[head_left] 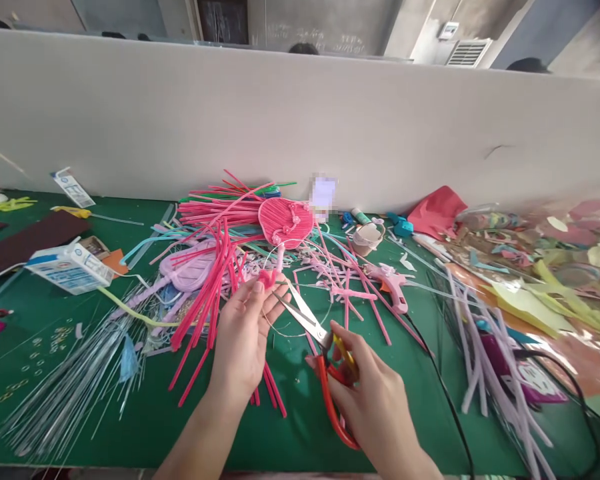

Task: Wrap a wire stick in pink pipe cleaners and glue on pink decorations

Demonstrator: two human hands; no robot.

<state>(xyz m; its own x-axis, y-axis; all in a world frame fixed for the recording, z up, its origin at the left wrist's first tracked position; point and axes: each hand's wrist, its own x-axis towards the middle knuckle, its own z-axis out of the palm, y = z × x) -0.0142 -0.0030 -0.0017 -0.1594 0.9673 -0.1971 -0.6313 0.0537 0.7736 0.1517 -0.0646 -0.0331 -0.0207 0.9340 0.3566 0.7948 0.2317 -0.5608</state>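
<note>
My left hand (245, 333) pinches a small pink pipe-cleaner piece (267, 278) between thumb and fingertips, with a thin wire trailing from it. My right hand (375, 400) grips red-handled scissors (325, 360); their blades are parted and point up-left toward the pink piece. Behind them lies a pink heart-shaped pipe-cleaner piece (286, 222) on a heap of pink pipe cleaners (215, 267).
A green mat (300, 427) covers the table. A pink glue gun (393, 283) with a black cord lies to the right. White boxes (70, 267) sit left, clear sticks (65, 387) front left, paper scraps and lilac pipe cleaners (485, 360) right. A beige partition stands behind.
</note>
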